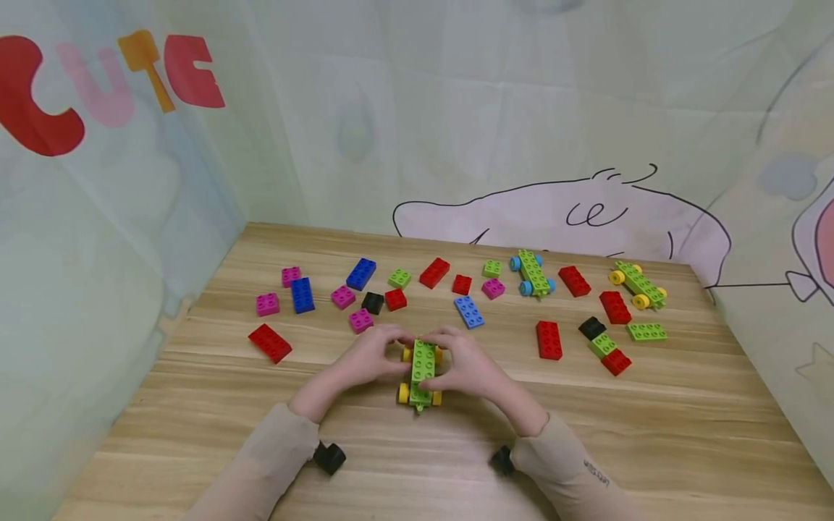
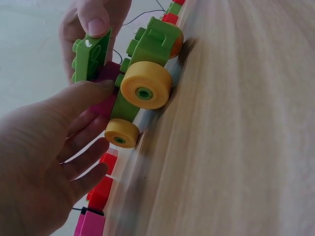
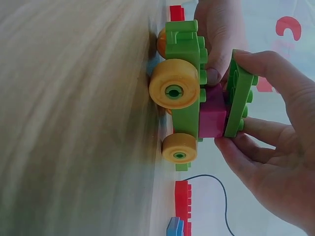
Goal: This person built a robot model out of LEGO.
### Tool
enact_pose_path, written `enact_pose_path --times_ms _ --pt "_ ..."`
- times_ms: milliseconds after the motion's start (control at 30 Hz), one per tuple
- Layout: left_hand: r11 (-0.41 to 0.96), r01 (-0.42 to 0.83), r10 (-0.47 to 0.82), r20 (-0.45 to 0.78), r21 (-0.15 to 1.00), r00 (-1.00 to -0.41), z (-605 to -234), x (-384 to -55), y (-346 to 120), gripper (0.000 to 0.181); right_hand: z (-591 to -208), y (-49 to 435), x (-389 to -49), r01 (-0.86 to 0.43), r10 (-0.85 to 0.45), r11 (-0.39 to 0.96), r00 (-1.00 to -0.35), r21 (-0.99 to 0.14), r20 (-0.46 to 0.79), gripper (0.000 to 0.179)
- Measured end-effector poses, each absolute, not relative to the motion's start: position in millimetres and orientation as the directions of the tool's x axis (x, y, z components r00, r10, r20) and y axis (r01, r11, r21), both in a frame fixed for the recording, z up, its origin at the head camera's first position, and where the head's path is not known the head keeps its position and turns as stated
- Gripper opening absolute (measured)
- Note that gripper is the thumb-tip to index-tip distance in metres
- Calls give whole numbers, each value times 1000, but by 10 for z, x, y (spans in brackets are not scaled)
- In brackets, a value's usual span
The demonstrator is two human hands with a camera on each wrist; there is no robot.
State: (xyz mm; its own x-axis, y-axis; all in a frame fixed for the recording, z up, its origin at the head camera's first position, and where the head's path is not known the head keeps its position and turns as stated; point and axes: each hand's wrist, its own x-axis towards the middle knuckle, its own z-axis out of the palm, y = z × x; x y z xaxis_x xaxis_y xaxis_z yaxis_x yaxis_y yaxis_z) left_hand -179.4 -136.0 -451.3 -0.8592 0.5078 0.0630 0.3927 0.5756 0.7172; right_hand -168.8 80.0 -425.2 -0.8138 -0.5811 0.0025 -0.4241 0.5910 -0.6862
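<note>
A green toy car base (image 3: 186,118) with yellow wheels (image 2: 146,84) stands on the table between the two hands. On its studs sits a magenta brick (image 3: 211,118). A flat green brick (image 3: 238,96) lies over the magenta one, tilted, its thumb-side end raised. My right hand (image 1: 468,365) holds this flat brick, thumb on its near end and fingertips at its far end. From the other side, my left hand (image 1: 373,354) grips the magenta brick with its thumb (image 2: 91,93); its other fingers reach behind, partly hidden.
Loose red, blue, magenta, black and green bricks lie farther back, including a red brick (image 1: 270,343) at left and another red brick (image 1: 549,340) at right. A blue-wheeled car base (image 1: 533,273) and a second yellow-wheeled base (image 1: 638,284) stand at back right. Printed cloth walls surround the table.
</note>
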Motion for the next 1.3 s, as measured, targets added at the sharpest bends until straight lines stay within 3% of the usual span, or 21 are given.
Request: enact_pose_path --times_ms 1300 --pt "575 388 506 60 720 -861 -4537 -1803 -1365 34 -4235 792 -1702 -426 -593 593 -805 -684 -12 65"
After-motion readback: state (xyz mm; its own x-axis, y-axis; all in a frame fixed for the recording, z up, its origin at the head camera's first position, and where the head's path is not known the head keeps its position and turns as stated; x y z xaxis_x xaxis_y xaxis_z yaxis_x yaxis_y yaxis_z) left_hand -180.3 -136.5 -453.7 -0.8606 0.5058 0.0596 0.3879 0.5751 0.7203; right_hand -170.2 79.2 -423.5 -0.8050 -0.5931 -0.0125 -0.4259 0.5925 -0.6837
